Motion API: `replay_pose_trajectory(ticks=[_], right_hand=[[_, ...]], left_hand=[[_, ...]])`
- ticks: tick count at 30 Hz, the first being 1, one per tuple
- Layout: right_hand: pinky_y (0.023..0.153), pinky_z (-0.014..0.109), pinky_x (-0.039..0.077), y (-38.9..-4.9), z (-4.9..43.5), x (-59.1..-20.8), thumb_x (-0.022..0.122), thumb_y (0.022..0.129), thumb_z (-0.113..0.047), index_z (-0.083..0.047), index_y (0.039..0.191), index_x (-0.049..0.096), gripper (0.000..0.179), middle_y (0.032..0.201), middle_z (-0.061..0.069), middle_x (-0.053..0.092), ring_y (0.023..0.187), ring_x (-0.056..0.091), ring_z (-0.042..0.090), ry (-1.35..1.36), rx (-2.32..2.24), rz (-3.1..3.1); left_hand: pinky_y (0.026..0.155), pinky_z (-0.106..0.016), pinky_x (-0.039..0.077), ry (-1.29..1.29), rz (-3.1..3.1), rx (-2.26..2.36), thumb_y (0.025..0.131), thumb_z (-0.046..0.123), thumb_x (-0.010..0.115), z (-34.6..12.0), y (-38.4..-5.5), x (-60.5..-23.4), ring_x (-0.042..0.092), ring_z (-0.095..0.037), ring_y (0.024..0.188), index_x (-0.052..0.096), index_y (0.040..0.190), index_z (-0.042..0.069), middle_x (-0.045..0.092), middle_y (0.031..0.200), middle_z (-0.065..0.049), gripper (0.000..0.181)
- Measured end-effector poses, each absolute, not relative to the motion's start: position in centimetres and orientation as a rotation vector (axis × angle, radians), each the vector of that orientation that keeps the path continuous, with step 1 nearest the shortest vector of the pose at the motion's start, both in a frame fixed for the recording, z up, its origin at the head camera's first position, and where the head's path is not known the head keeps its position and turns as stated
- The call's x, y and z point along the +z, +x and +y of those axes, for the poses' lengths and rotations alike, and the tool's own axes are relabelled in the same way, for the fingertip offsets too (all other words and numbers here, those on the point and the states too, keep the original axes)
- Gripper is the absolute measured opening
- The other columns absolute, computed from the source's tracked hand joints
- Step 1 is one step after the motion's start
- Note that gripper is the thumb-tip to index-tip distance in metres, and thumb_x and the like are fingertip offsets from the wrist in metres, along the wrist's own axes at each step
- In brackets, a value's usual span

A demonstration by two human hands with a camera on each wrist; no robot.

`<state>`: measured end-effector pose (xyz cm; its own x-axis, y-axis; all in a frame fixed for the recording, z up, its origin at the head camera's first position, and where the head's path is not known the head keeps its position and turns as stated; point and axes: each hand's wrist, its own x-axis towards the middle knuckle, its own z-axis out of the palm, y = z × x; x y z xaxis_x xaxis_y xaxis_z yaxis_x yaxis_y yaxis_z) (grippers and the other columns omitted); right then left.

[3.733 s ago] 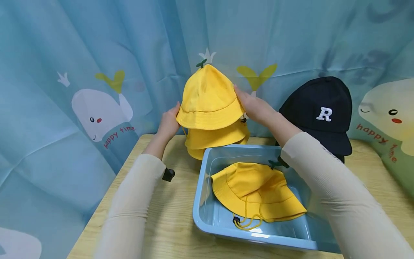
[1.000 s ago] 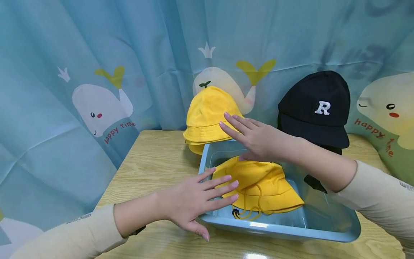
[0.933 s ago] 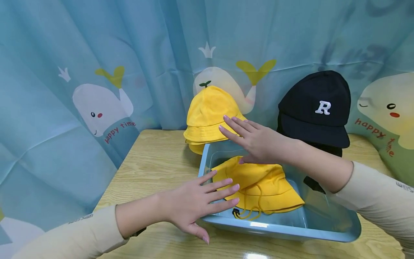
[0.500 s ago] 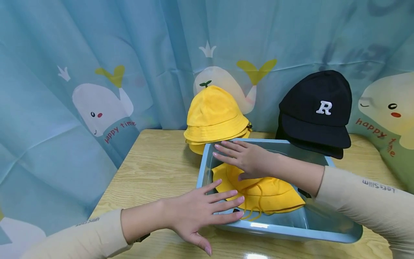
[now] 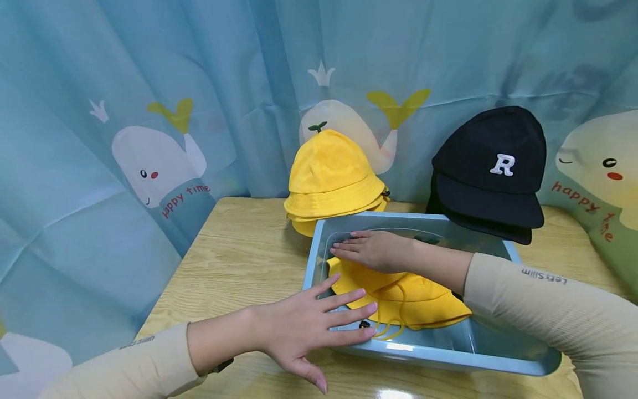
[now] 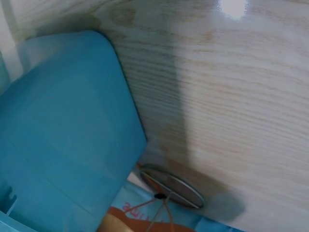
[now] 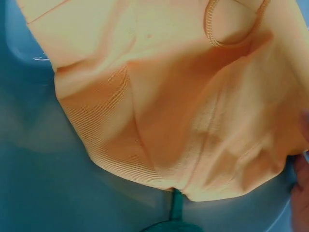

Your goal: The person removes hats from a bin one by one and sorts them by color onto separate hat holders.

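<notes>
A yellow bucket hat (image 5: pixel 423 310) with a cord and a black toggle lies folded in the light blue bin (image 5: pixel 438 359). In the right wrist view this hat (image 7: pixel 154 121) fills the upper part, its green sprout (image 7: pixel 176 208) pointing down. My right hand (image 5: pixel 376 250) reaches into the bin at the hat's far left edge, fingers fairly straight; whether they touch it is unclear. My left hand (image 5: pixel 309 327) spreads its fingers above the bin's near left corner and the hat's front brim, holding nothing. The left wrist view shows only the bin's outer wall (image 6: pixel 72 130).
Behind the bin stands a stack of yellow bucket hats (image 5: pixel 331 172), a green sprout on top. Black caps (image 5: pixel 488 149), the front one marked R, sit stacked at back right. A wire ring (image 6: pixel 171 187) shows in the left wrist view. A printed curtain (image 5: pixel 239 111) hangs behind.
Earlier both hands held a yellow bucket hat above the stack; it now rests there. Both hands have come to the bin, and the right has lowered into it beside the folded hat.
</notes>
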<state>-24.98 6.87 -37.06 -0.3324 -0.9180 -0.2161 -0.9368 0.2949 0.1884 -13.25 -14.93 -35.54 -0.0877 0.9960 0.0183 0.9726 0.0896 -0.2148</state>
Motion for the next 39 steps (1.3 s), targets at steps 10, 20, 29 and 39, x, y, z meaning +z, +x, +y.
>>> replay_pose_trajectory(ticks=[10, 20, 29, 39], right_hand=[[0.051, 0.017, 0.043, -24.4, 7.0, -37.7, 0.069, 0.085, -0.009, -0.016, 0.114, 0.046, 0.038, 0.081, -0.001, 0.056, 0.054, 0.051, 0.012, -2.054, 0.525, 2.462], [0.046, 0.017, 0.041, -24.1, 8.5, -35.1, 0.07, 0.084, -0.006, -0.019, 0.121, 0.055, 0.042, 0.082, 0.0, 0.06, 0.046, 0.048, 0.013, -2.22, 0.563, 2.442], [0.062, 0.025, 0.054, -25.1, 11.1, -30.8, 0.06, 0.085, 0.012, -0.015, 0.116, 0.064, 0.041, 0.104, 0.002, 0.066, 0.073, 0.064, 0.017, -1.842, 0.15, 2.586], [0.075, 0.032, 0.055, -25.0, 12.8, -25.8, 0.056, 0.088, 0.009, -0.016, 0.115, 0.066, 0.039, 0.107, 0.0, 0.068, 0.084, 0.066, 0.017, -1.612, -0.141, 2.633]], left_hand=[[0.109, -0.067, 0.007, -1.99, -2.192, 0.179, 0.079, 0.071, 0.053, -14.9, -13.2, -35.8, 0.0, -0.034, 0.145, 0.026, 0.15, 0.013, 0.014, 0.158, -0.013, 0.096], [0.109, -0.066, 0.012, -1.98, -2.164, 0.177, 0.08, 0.071, 0.05, -14.7, -13.3, -35.9, 0.003, -0.034, 0.145, 0.028, 0.15, 0.013, 0.017, 0.157, -0.012, 0.093], [0.105, -0.069, 0.017, -1.984, -2.157, 0.147, 0.081, 0.071, 0.051, -14.7, -13.5, -36.0, 0.004, -0.037, 0.145, 0.032, 0.148, 0.013, 0.02, 0.156, -0.015, 0.091], [0.104, -0.07, 0.017, -1.979, -2.146, 0.131, 0.083, 0.07, 0.048, -14.7, -13.4, -36.0, 0.005, -0.036, 0.145, 0.036, 0.147, 0.019, 0.021, 0.156, -0.013, 0.083]])
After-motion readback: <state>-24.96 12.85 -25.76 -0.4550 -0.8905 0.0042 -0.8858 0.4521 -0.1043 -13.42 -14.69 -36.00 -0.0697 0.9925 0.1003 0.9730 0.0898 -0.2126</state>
